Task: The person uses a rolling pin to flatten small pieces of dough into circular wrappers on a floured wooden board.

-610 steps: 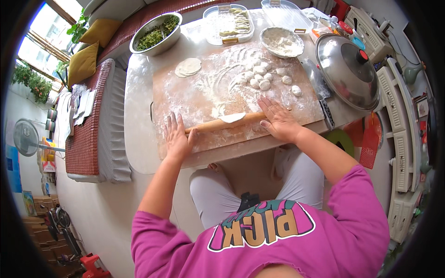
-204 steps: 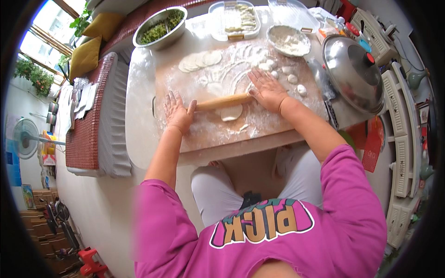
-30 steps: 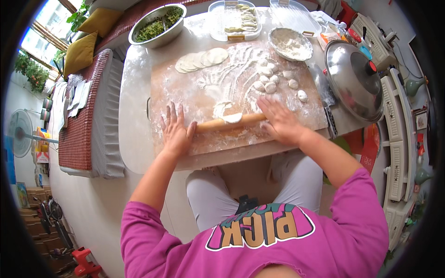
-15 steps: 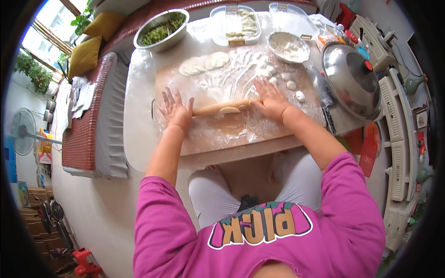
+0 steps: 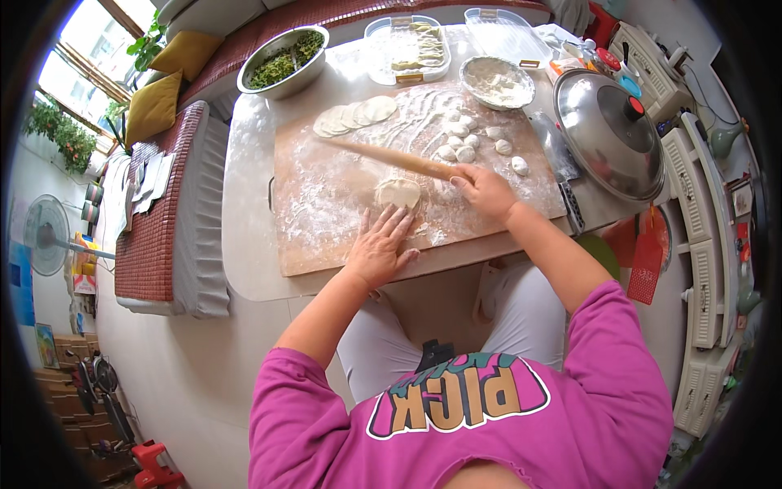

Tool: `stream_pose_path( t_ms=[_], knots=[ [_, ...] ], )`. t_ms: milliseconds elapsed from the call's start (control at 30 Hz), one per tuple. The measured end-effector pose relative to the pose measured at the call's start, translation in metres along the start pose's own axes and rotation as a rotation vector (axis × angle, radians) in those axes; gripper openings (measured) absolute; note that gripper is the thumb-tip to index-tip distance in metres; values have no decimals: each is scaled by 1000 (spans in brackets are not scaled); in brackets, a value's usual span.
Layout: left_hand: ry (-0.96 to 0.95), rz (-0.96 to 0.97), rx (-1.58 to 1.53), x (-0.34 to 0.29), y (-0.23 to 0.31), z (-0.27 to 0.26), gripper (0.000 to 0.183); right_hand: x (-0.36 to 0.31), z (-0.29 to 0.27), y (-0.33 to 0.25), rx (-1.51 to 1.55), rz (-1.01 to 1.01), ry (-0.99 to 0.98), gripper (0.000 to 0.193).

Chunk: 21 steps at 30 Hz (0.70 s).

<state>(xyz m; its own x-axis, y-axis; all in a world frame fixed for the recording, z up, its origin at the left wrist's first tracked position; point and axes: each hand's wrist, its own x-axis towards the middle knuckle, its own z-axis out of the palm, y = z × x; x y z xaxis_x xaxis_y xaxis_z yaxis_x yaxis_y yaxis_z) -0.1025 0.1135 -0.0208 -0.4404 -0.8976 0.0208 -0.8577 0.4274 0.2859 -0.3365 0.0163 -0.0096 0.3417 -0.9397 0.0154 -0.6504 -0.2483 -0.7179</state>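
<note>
My right hand [image 5: 487, 193] is closed round one end of a wooden rolling pin [image 5: 399, 159], whose other end points left above the floured board [image 5: 309, 236]. A flat round dough wrapper [image 5: 397, 193] lies near the middle of the board. Fingers spread, my left hand [image 5: 381, 247] reaches over the board's near edge, its fingertips at the wrapper's near rim. Farther back, a row of overlapping rolled wrappers [image 5: 354, 116] lies at the far left. Several small dough balls [image 5: 463, 143] dusted with flour sit on the right side.
Behind the board stand a metal bowl of chopped green filling [image 5: 244, 80], a plastic box of dumplings [image 5: 407, 75], another clear plastic container [image 5: 505, 41] and a bowl of flour [image 5: 498, 84]. At right are a cleaver [image 5: 573, 208] and a large pan lid [image 5: 607, 138].
My left hand has left the rolling pin and moved right to the wrapper, now flat and round. My right hand has swung the pin away from the wrapper, tilting its left end farther back.
</note>
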Motion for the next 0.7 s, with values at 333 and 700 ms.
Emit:
stream_pose_path(
  t_ms=[333, 700],
  knots=[
    [212, -511, 113, -3, -57, -6, 76, 16, 7, 7, -665, -472, 51, 45],
    [49, -506, 49, 24, -85, -24, 76, 24, -2, -4, -558, -214, -196, 57]
  ],
)
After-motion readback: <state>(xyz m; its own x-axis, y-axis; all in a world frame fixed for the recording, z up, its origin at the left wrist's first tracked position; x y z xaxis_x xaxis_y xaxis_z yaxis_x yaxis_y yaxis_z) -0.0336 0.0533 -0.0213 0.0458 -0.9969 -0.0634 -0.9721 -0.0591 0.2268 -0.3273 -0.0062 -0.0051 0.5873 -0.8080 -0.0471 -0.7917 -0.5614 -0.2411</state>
